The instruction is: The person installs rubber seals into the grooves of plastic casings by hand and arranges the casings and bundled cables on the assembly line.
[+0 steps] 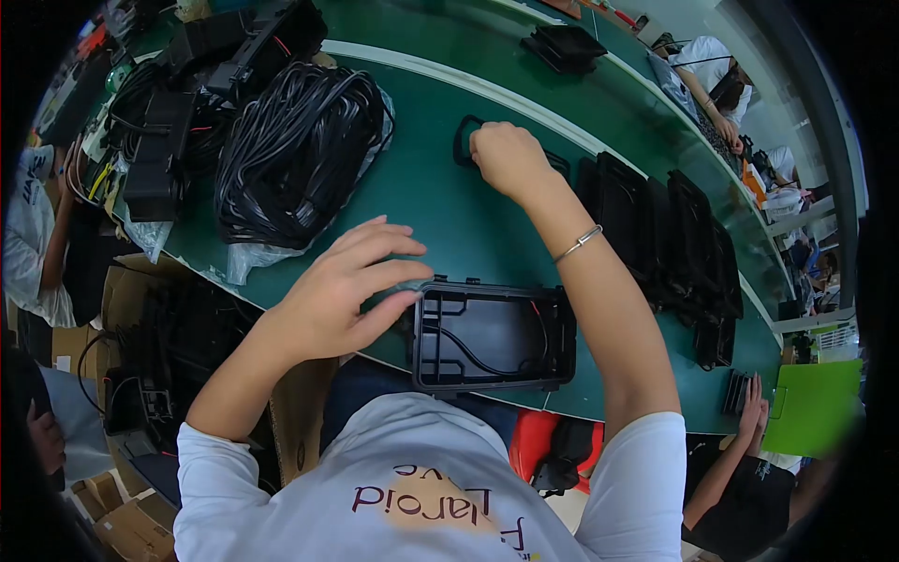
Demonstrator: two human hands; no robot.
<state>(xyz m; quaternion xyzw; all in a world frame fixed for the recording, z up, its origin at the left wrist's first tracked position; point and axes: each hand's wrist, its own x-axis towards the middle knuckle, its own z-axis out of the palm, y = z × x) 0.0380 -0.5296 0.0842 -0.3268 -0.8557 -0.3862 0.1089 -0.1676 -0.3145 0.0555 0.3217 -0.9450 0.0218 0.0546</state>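
Observation:
An open black plastic box lies at the table edge in front of me, with a dark cable running inside it. My left hand is at the box's left side, its fingers spread and nothing in its grasp; whether the thumb touches the rim I cannot tell. Farther up the table, my right hand has its fingers closed on a thin black frame. Part of that frame is hidden under the hand, and its far end shows to the right of the wrist.
A big bundle of black cable sits on plastic at the left, beside several black boxes. More black trays are stacked at the right. A white strip crosses the green table. Other people sit at both sides.

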